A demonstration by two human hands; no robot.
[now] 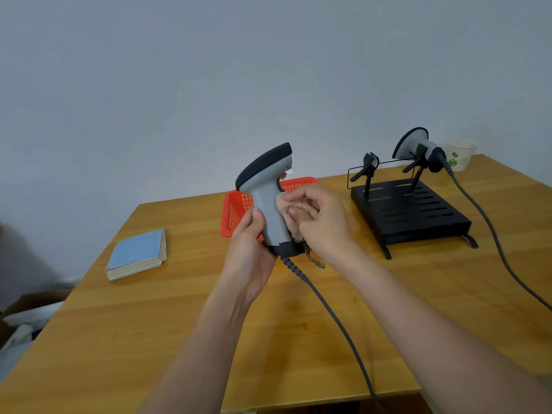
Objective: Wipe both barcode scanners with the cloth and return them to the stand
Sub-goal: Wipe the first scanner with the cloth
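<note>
Held scanner (270, 201): upright above the middle of the worktop (209, 324), head up and pointing left, handle running down to the cable end; its cable (328, 312) trails toward the near edge.
Left hand (248, 252): grip closed round the lower handle from the left, thumb lying up the handle's left side.
Right hand (316, 219): grip closed on the cloth (294, 215), fingers bunching it and pressing it against the handle's right side.
Key relation: the stand (409, 210) lies to the right and a little beyond the hands, so the right hand is nearer to it; the scanner's long axis is near vertical.
Free cradle: the left clip (369, 165) on the stand holds nothing and is the nearer one.
Second scanner (418, 147): sits in the right clip, head pointing left, its own cable dropping off to the right.
Stage, as I judge it: wiping the first scanner's handle; whether the second has been wiped cannot be told.
Other things: a red basket (236, 210) behind the hands, a notepad (137, 253) to the left, a paper cup (460, 153) behind the stand.
</note>
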